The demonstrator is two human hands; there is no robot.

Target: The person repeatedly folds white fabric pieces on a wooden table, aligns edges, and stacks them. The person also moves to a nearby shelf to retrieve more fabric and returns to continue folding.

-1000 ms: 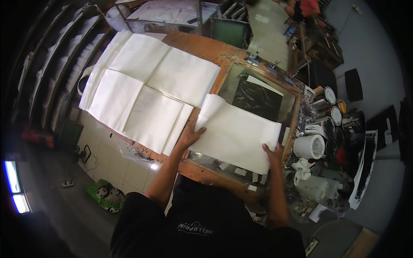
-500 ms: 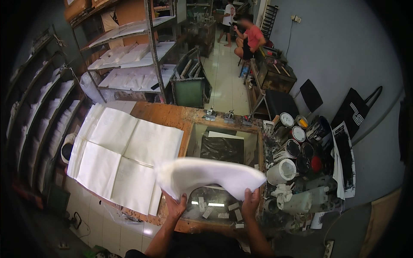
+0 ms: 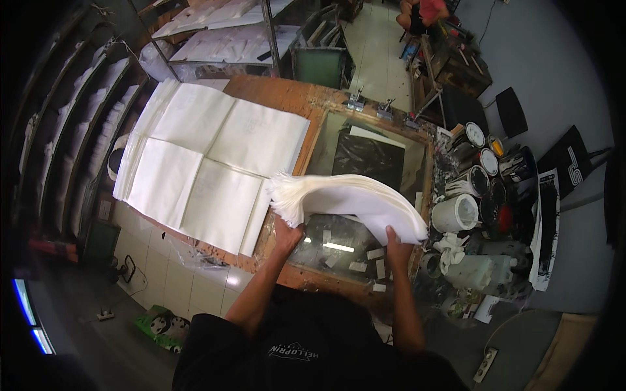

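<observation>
While the wooden table (image 3: pixel 268 90) spans the centre, the stack of white sheets (image 3: pixel 355 188) arches above its glossy panel (image 3: pixel 306 257); a translucent jug (image 3: pixel 472 272) and white bucket (image 3: pixel 445 215), contents indistinct, are at right. The left hand (image 3: pixel 288 236) is closed on the stack's left end, the right hand (image 3: pixel 398 247) on its right; one small can (image 3: pixel 497 146) shows yellow on top.

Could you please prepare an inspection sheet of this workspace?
Surface: brown wooden table with an inset glassy rectangular panel.
Job's things: arched stack of flexible white sheets over the panel; flat white sheet piles at left.
Clutter: round paint-smeared cans, white plastic bucket and crumpled white wad at right.
Hands: left hand and right hand grip opposite ends of the stack.
Cables: white rectangular power strip, lower right.
Surroundings: grey metal shelving behind; person in red top, upper edge.
</observation>
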